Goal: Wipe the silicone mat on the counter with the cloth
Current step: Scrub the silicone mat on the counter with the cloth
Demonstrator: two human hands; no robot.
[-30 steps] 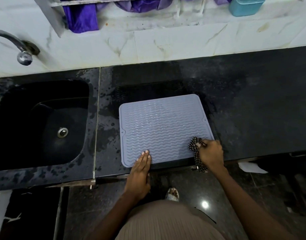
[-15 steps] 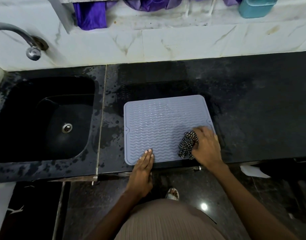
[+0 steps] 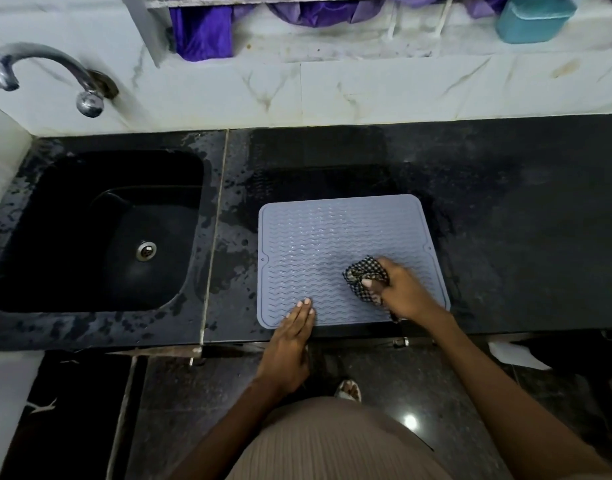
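— Home kitchen?
— Looked so: black stone counter (image 3: pixel 505 237) with sunken sink (image 3: pixel 89 216), curved tap (image 3: pixel 37 71) on marble-tiled wall (image 3: pixel 366 91), teal container (image 3: pixel 536 15) on ledge.

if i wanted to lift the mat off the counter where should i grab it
Pinch the mat at its far right corner, coming from the right over the bare counter. It lies flat, so only a thin edge can be peeled up; the left hand pins the near edge and the right hand presses the cloth nearer.
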